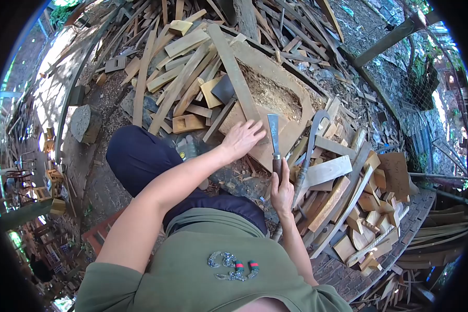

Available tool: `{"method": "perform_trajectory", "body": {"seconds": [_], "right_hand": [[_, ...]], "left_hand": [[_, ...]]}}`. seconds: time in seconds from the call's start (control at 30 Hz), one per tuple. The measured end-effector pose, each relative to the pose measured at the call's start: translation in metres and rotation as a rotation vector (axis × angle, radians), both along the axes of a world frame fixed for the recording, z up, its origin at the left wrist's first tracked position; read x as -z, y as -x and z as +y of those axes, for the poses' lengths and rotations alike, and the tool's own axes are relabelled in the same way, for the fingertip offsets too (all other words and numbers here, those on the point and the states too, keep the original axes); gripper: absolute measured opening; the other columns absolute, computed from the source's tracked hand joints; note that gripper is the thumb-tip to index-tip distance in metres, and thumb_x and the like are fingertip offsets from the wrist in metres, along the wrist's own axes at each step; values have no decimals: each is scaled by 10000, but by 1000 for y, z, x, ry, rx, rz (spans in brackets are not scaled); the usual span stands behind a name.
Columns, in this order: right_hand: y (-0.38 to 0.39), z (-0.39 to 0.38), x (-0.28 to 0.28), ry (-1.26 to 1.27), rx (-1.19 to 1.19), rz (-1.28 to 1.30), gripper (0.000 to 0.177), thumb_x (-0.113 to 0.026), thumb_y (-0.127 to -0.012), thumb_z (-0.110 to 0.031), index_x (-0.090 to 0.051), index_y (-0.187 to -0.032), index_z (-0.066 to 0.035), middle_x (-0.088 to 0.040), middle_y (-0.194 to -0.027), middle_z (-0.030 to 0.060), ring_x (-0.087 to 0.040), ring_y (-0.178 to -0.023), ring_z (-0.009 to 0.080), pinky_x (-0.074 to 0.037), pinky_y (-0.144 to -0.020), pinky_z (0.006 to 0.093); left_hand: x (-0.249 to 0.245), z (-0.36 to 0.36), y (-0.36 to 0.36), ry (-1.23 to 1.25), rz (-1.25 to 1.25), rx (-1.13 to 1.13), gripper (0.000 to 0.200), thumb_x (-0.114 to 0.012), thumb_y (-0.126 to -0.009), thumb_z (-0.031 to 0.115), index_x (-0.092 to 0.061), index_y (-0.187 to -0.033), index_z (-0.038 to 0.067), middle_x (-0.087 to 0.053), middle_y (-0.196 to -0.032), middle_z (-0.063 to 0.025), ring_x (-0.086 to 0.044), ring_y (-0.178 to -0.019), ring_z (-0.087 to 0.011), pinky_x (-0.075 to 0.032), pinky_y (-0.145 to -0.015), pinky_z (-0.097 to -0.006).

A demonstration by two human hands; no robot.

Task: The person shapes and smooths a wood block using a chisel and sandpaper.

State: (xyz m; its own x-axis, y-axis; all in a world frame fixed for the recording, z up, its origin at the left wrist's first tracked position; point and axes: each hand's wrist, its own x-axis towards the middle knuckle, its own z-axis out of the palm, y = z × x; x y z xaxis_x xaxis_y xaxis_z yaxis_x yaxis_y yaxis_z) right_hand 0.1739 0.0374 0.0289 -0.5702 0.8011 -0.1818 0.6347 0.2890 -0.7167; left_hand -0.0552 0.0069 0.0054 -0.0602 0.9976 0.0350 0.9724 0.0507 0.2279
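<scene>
My right hand [282, 195] is closed around the wooden handle of a square-tipped knife [274, 136], its metal blade pointing up and away from me. My left hand [243, 139] is open, fingers stretched over a pale wooden block [234, 122] and close to the lower end of a long board [233, 73]. Behind the blade lies a large wooden block [301, 119] with a rough hollow full of chips [275, 93]. Just right of the knife, a long hooked tool [313, 136] leans across the wood pieces.
Offcuts and slats [179, 83] are heaped ahead of me. A grey-white board [327, 171] and many small wood blocks [372, 223] lie at my right. A cut stump [85, 124] stands on the left, near my bent knee [140, 158]. Wire mesh [421, 88] stands at far right.
</scene>
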Motion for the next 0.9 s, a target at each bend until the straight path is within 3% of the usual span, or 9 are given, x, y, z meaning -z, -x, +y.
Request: {"method": "perform_trajectory", "body": {"seconds": [0.3, 0.57, 0.67, 0.83, 0.9], "right_hand": [[2, 10, -9, -69, 42, 95, 519, -509, -959, -235, -342, -1440, -132, -658, -770, 237, -663, -701, 406, -494, -594, 454], [4, 16, -5, -93, 25, 49, 524, -527, -947, -257, -366, -1433, -145, -658, -753, 238, -664, -685, 399, -502, -597, 467], [12, 13, -13, -22, -62, -84, 557, -536, -943, -285, -341, -1460, -211, -660, -764, 238, -662, -686, 399, -501, -583, 477], [37, 13, -15, -139, -177, -162, 556, -537, -937, -281, -347, -1459, -245, -667, -780, 219, -657, -661, 393, -508, -562, 472], [45, 13, -20, -196, -213, -343, 553, -525, -937, -272, -346, -1460, -247, -665, -781, 224, -657, -651, 389, -508, -545, 477]], "left_hand": [[16, -1, -5, 4, -75, 118, 318, -519, -842, 172, -640, -1129, 108, -546, -1310, -62, -451, -1253, -267, -427, -1002, -381], [16, -15, -6, -30, -249, 63, 402, -529, -830, 82, -588, -1228, 77, -464, -1404, -124, -403, -1329, -284, -350, -1102, -396], [-3, -28, -9, -129, -153, -120, 557, -550, -754, -21, -500, -1308, 2, -435, -1430, -136, -391, -1341, -291, -293, -1136, -424], [2, -34, -15, 27, -51, -188, 522, -568, -767, 34, -534, -1288, 26, -454, -1424, -105, -390, -1343, -285, -237, -1145, -491], [1, -32, -13, 55, -14, -171, 493, -567, -778, 59, -550, -1270, 22, -470, -1411, -105, -378, -1351, -276, -232, -1146, -492]]}}
